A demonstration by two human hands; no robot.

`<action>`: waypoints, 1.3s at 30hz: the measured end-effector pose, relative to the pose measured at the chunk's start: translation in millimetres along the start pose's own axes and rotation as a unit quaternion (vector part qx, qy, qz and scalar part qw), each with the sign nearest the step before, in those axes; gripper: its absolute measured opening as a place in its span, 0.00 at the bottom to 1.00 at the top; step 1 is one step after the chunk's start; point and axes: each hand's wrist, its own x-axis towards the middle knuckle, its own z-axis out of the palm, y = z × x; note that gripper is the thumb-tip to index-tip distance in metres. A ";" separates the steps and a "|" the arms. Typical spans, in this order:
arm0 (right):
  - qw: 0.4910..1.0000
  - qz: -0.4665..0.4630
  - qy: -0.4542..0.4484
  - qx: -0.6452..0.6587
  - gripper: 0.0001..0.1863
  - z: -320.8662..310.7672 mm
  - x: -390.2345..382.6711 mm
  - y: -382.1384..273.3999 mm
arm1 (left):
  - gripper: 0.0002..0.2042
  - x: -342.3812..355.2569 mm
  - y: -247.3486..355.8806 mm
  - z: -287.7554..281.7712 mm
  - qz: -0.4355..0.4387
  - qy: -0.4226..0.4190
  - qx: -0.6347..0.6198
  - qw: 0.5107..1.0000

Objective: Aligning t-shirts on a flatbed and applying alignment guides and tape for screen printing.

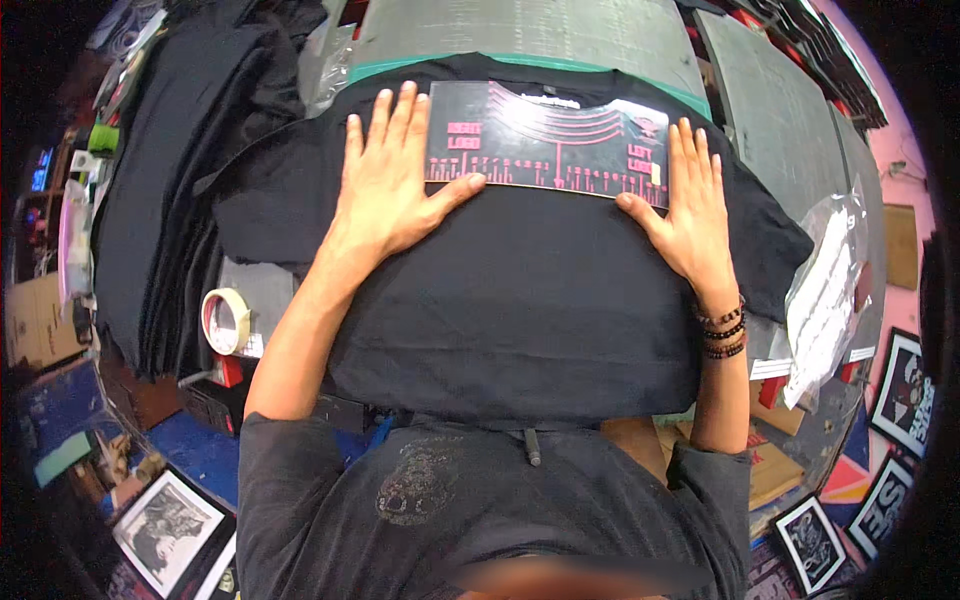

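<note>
A black T-shirt (530, 290) is spread out in front of me, its collar away from me. Across its chest, just under the neckline, lies a dark T-shirt alignment ruler (555, 150) with pink markings and curved lines. My left hand (392, 175) rests flat on the shirt at the ruler's left end, fingers stretched, thumb on the lower left corner. At the opposite end, my right hand (693, 205) lies flat too, fingers extended, with its thumb touching the lower right corner. Neither hand is closed around anything.
A pile of black garments (165, 200) sits at the left. A roll of masking tape (228, 322) stands by the shirt's left side. Clear plastic bags (828, 275) lie at the right. Grey flat boards (520, 30) extend beyond the collar, and framed pictures (172, 530) are lower down.
</note>
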 end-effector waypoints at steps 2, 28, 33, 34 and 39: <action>1.000 0.001 0.000 -0.007 0.63 0.0 0.6 0.0 | 0.53 -0.1 0.0 -0.1 0.002 0.000 0.007 1.000; 1.000 0.010 -0.001 -0.002 0.62 0.6 0.7 0.3 | 0.56 -3.8 0.7 -2.6 0.012 -0.003 -0.003 1.000; 1.000 0.011 0.007 -0.005 0.62 1.0 -0.7 -0.1 | 0.56 -3.1 0.2 -1.3 0.005 -0.006 -0.004 1.000; 1.000 0.012 0.011 -0.005 0.62 1.6 -1.0 0.3 | 0.56 -2.3 -0.3 -1.2 0.008 0.000 -0.003 1.000; 1.000 0.008 0.023 -0.015 0.62 7.9 -1.8 3.5 | 0.55 -0.8 -0.4 -0.6 -0.001 -0.011 0.010 1.000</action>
